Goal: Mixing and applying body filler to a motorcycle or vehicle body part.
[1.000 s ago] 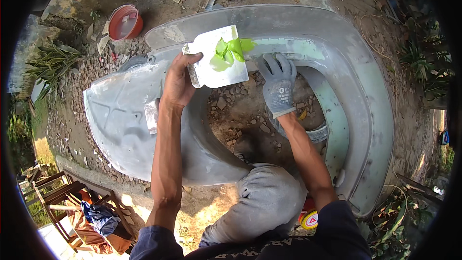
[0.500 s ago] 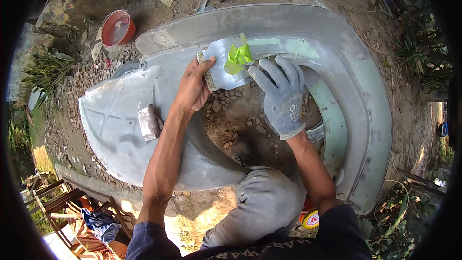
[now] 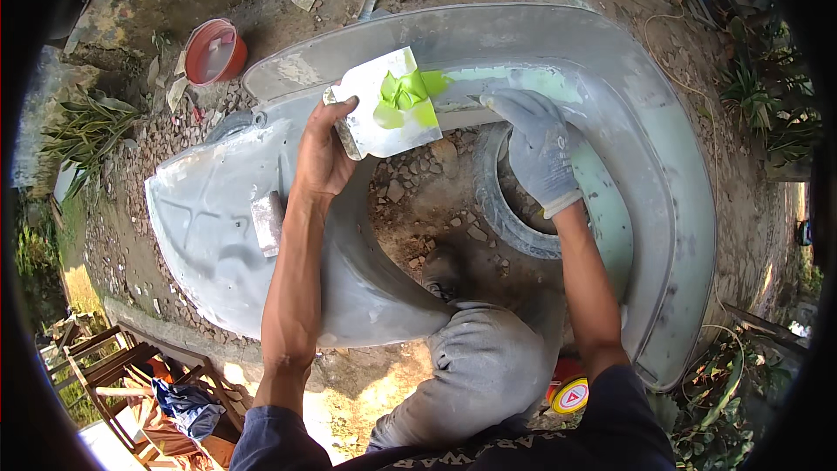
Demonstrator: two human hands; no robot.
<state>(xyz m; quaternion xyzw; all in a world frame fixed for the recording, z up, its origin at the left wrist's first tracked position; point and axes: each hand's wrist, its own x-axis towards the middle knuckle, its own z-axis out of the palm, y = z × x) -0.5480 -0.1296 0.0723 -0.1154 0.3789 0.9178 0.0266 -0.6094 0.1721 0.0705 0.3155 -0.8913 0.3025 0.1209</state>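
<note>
My bare left hand (image 3: 324,153) grips a flat metal plate (image 3: 368,133) by its left edge, thumb on top. A lump of bright green putty (image 3: 403,94) sits on the plate. Just beyond the plate's right side, a green smear (image 3: 436,81) lies on the curved grey vehicle body panel (image 3: 209,201). My right hand (image 3: 539,148), in a grey glove, is closed over the pale green arch of the panel. A thin dark tip, seemingly a putty spreader (image 3: 475,99) seen edge-on, juts from its fingers; the rest is hidden.
A grey block (image 3: 267,225) rests on the panel's left part. A red bucket (image 3: 193,70) stands at the far left. Inside the arch lies a grey ring (image 3: 493,201) on stony ground. By my right knee is a can with a yellow lid (image 3: 571,395).
My right hand has moved right and away from the putty. A green smear now shows on the panel. My left hand has shifted the plate left and tilted it, and the ring is more exposed.
</note>
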